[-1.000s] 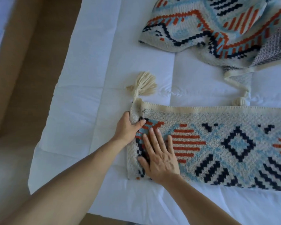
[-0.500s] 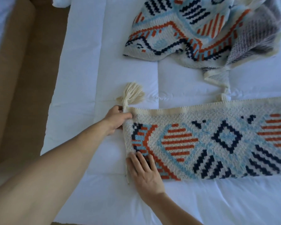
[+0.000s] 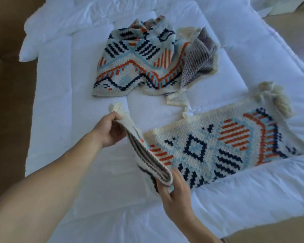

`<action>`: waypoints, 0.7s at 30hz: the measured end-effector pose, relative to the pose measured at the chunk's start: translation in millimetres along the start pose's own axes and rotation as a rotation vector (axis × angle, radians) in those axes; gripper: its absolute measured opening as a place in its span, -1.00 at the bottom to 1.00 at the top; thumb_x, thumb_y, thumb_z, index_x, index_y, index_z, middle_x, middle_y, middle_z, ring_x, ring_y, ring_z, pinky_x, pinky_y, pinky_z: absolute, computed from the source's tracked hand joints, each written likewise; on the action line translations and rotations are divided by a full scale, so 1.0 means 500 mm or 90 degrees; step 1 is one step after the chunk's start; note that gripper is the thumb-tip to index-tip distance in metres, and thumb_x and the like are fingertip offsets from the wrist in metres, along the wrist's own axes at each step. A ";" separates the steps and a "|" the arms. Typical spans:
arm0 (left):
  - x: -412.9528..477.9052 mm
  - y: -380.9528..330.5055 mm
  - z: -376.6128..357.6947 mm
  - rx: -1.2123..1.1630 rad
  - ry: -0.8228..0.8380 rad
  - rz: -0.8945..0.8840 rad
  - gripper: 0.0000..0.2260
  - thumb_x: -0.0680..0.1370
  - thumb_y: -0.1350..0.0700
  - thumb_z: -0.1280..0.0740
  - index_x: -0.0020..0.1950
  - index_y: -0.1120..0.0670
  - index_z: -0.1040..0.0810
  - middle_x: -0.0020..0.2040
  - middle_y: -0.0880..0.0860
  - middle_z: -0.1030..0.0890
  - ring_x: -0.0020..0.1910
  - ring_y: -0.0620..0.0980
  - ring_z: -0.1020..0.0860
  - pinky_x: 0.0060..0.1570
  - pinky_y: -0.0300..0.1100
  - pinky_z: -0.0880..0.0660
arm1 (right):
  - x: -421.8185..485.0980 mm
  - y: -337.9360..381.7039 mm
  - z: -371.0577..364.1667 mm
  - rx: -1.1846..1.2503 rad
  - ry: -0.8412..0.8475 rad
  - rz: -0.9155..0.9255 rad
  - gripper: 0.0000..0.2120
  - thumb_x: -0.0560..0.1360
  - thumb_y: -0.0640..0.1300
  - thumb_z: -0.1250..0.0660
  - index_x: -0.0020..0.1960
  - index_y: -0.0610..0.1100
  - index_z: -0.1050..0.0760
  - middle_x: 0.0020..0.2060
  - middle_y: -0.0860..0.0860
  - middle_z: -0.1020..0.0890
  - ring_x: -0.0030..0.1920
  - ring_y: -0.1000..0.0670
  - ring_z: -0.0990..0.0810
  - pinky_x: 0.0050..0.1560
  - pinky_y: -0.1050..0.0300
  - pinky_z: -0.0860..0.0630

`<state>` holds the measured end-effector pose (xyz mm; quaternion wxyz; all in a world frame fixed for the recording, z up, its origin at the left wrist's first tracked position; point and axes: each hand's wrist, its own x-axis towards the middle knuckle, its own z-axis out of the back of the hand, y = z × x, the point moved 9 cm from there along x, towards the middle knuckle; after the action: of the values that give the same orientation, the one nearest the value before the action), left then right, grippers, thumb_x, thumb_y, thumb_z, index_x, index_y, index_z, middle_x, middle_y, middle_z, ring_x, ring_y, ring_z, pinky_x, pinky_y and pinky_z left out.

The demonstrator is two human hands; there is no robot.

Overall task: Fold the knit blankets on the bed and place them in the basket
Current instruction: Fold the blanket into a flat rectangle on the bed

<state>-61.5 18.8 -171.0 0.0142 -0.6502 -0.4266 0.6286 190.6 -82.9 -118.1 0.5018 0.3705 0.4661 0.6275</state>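
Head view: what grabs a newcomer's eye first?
The folded blanket, a long patterned strip on the near right of the bed, with its left end lifted by both hands: left hand at the far corner, right hand at the near one. Behind it, mid-bed, a second blanket lies crumpled and unfolded. No basket is in view.
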 end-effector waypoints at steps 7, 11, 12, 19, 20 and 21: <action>-0.013 -0.013 -0.299 0.181 0.135 -0.003 -0.68 0.47 0.13 -0.25 0.20 0.05 -0.60 -0.33 0.04 -0.44 -0.45 -0.03 -0.46 -0.48 -0.27 -0.46 | 0.019 -0.107 0.260 0.238 -0.231 -0.253 -0.71 0.49 -0.51 -0.28 -0.04 -0.13 -0.45 -0.49 -0.16 -0.35 -0.48 0.00 -0.22 -0.48 0.21 -0.16; -0.004 0.004 -0.485 0.320 0.187 0.004 -0.80 0.52 0.10 -0.21 0.05 0.08 -0.58 -0.45 0.01 -0.42 -0.51 -0.01 -0.48 -0.53 -0.28 -0.33 | 0.035 -0.165 0.420 0.185 -0.312 -0.312 -0.81 0.46 -0.45 -0.35 -0.09 -0.18 -0.50 -0.37 -0.42 -0.50 -0.45 -0.01 -0.37 -0.47 0.27 -0.31; 0.004 0.012 -0.534 0.343 0.197 0.011 -0.84 0.53 0.08 -0.22 0.00 0.08 -0.56 -0.46 0.01 -0.44 -0.50 0.00 -0.50 -0.54 -0.28 -0.34 | 0.038 -0.183 0.457 0.177 -0.329 -0.329 -0.83 0.46 -0.43 -0.36 -0.09 -0.18 -0.51 -0.33 -0.42 -0.52 -0.45 -0.03 -0.38 -0.47 0.28 -0.32; 0.110 0.083 -0.822 0.458 0.138 0.013 -0.80 0.54 -0.06 -0.31 -0.17 0.05 -0.51 -0.41 0.02 -0.63 -0.43 -0.02 -0.64 -0.50 -0.32 -0.47 | 0.096 -0.318 0.673 0.141 -0.382 -0.427 -0.88 0.49 -0.27 -0.36 -0.19 -0.18 -0.46 -0.42 -0.11 -0.49 -0.43 -0.03 -0.41 -0.40 0.13 -0.32; 0.127 0.098 -0.856 0.465 0.130 0.016 -0.81 0.54 -0.07 -0.32 -0.15 0.03 -0.52 -0.42 0.01 -0.64 -0.43 -0.03 -0.65 -0.51 -0.33 -0.47 | 0.102 -0.345 0.701 0.134 -0.390 -0.451 -0.87 0.48 -0.25 -0.37 -0.21 -0.17 -0.45 -0.42 -0.08 -0.49 -0.41 -0.04 -0.42 -0.38 0.08 -0.33; 0.142 0.113 -0.888 0.473 0.124 0.018 -0.82 0.54 -0.07 -0.33 -0.13 0.02 -0.53 -0.42 0.00 -0.64 -0.44 -0.03 -0.65 -0.53 -0.33 -0.47 | 0.107 -0.372 0.727 0.128 -0.396 -0.476 -0.88 0.47 -0.23 -0.38 -0.20 -0.18 -0.46 -0.40 -0.09 -0.50 -0.38 -0.09 -0.45 -0.36 0.04 -0.36</action>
<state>325.9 253.4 -166.5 0.2805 -0.6633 -0.1575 0.6757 570.5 58.2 -190.5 0.7695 0.3941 0.4538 0.2159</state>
